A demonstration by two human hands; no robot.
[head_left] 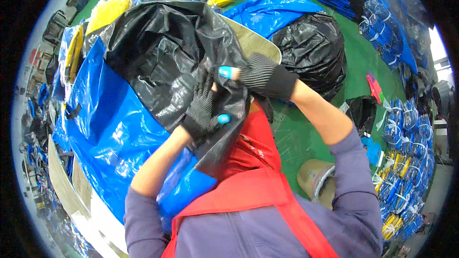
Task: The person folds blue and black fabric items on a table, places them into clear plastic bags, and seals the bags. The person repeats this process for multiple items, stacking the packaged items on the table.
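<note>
Head view, left hand (201,110) in dark knit glove gripping black plastic sheet (162,52), right hand (260,79) gloved, closed on same sheet's edge, blue tarp (110,134) beneath, green floor (296,138) beyond.

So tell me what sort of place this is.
Probably a bag-making or packing workshop: a green floor, tied bundles of blue bags stacked at the side, and blue sheeting under the black plastic bag both gloved hands grip.

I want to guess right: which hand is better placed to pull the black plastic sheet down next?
Probably the left hand: it lies flat over the black plastic sheet near its lower edge. The right hand pinches higher up.
</note>
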